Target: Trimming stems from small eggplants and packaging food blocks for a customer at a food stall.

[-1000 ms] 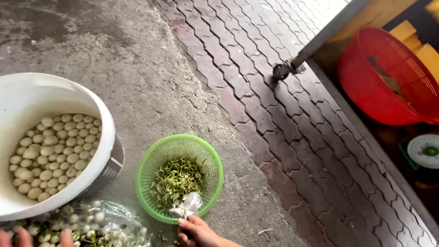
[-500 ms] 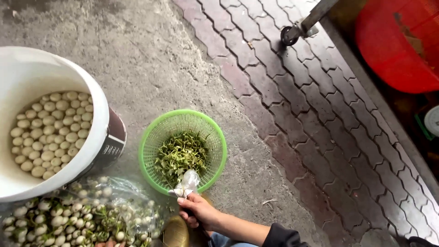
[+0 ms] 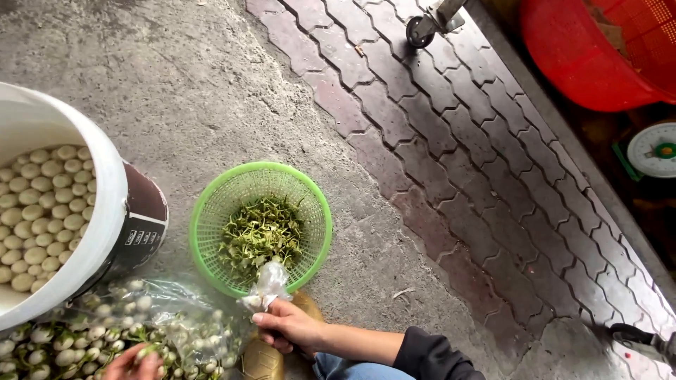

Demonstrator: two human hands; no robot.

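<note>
My right hand (image 3: 290,328) is closed around a small crumpled clear plastic piece (image 3: 265,286) at the near rim of a green mesh basket (image 3: 211,211), which holds a heap of green stems and trimmings (image 3: 260,236). My left hand (image 3: 130,364) shows only partly at the bottom edge, fingers resting in a clear plastic bag (image 3: 176,299) of small round pale fruits with green caps (image 3: 63,341). To the left stands a large white bucket (image 3: 116,204) filled with trimmed pale round fruits (image 3: 39,211).
The ground is rough grey concrete (image 3: 176,77) on the left and interlocking paving bricks (image 3: 458,141) on the right. A caster wheel (image 3: 421,29), a red plastic basket (image 3: 584,49) and a white round scale dial (image 3: 655,148) sit at the upper right.
The view has shifted so the basket and bucket sit higher in frame. My right hand stays at the basket's near rim with the plastic piece; my left hand reappears at the bag.
</note>
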